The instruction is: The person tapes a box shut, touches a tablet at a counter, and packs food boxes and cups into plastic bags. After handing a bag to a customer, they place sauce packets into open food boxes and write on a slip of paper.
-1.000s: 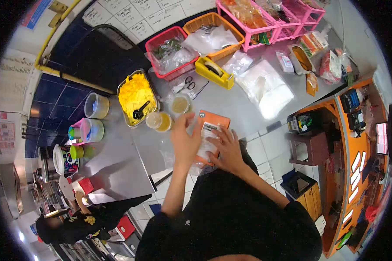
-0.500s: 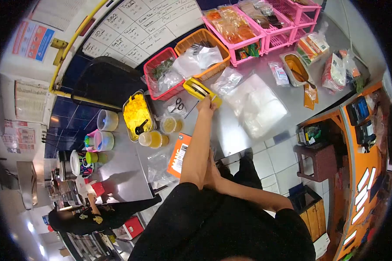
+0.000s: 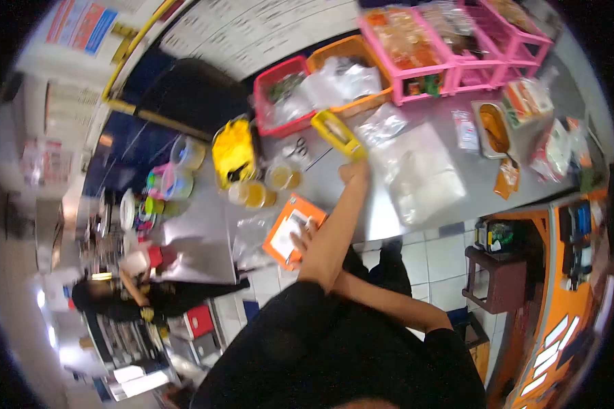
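My left hand [image 3: 353, 173] is closed at the near end of a long yellow tool [image 3: 338, 134] on the steel counter, just in front of the baskets. The tool's exact kind is not clear, and my fingertips are hidden. Crossing beneath my left forearm, my right hand [image 3: 305, 238] lies with fingers apart on the white panel of an orange box [image 3: 280, 253]. My wrist there is hidden behind the left arm. Scissors [image 3: 299, 147] lie left of the yellow tool. Close by are a lidded tub [image 3: 284, 176] and a tub of yellow liquid [image 3: 256, 195].
Clear plastic bags [image 3: 426, 177] lie on the counter at right. A red basket [image 3: 262, 119], an orange basket [image 3: 387, 94] and pink racks [image 3: 423, 76] line the back. A metal container [image 3: 494, 129] holds orange sauce. A co-worker [image 3: 164, 300] stands at left.
My right hand has come out from behind my left forearm onto the orange box. The view has shifted; my left hand has drawn slightly toward me at the yellow tool's end.
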`<control>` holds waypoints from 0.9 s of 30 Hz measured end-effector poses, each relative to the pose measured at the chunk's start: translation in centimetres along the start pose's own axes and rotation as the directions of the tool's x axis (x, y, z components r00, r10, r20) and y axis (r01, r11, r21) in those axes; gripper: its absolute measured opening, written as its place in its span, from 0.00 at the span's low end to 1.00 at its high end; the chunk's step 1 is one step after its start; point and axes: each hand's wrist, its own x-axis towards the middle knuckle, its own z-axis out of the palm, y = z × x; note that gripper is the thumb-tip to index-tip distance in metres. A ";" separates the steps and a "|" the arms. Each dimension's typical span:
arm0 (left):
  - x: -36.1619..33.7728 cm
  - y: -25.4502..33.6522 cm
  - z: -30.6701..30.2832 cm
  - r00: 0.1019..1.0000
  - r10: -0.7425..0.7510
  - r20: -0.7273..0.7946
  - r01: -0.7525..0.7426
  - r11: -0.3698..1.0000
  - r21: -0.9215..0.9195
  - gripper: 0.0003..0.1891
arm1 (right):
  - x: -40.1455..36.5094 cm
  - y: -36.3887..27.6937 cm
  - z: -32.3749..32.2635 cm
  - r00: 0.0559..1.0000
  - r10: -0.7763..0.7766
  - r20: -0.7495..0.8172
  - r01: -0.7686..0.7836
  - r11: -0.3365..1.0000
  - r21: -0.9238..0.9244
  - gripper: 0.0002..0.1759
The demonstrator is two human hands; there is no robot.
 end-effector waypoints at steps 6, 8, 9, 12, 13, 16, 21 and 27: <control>-11.7 5.1 -6.9 0.780 0.269 0.565 -0.166 0.959 -0.228 0.06 | -0.3 -0.4 -0.4 0.999 0.013 0.032 -0.013 1.000 0.012 0.44; -16.0 11.2 -14.4 0.670 0.433 0.603 -0.338 0.901 -0.272 0.09 | -0.2 -0.1 -1.5 1.000 -0.006 0.020 0.007 1.000 -0.029 0.44; -16.4 12.7 -17.9 0.646 0.486 0.589 -0.447 0.866 -0.225 0.11 | 0.1 -0.2 -2.6 1.000 -0.025 0.006 0.026 0.996 -0.089 0.44; -13.9 12.8 -26.5 0.643 0.427 0.636 -0.525 0.850 -0.040 0.14 | 0.6 -0.6 -4.2 0.973 0.062 0.221 -0.060 0.998 -0.015 0.43; -12.6 11.7 -28.1 0.638 0.371 0.674 -0.515 0.857 0.016 0.15 | 0.5 -0.6 -4.2 0.979 0.057 0.195 -0.056 0.998 -0.011 0.42; -9.9 8.1 -29.4 0.689 0.300 0.660 -0.442 0.895 0.054 0.16 | 0.7 -0.8 -4.3 0.974 0.065 0.217 -0.063 0.998 -0.015 0.43; -9.4 6.2 -29.0 0.815 0.121 0.567 -0.318 0.911 0.262 0.15 | 0.8 -0.9 -4.5 0.973 0.077 0.217 -0.074 0.997 -0.019 0.43; -10.2 6.1 -29.7 0.880 0.190 0.435 -0.473 0.421 0.774 0.17 | 0.9 -0.8 -4.6 0.965 0.100 0.243 -0.089 0.994 -0.056 0.42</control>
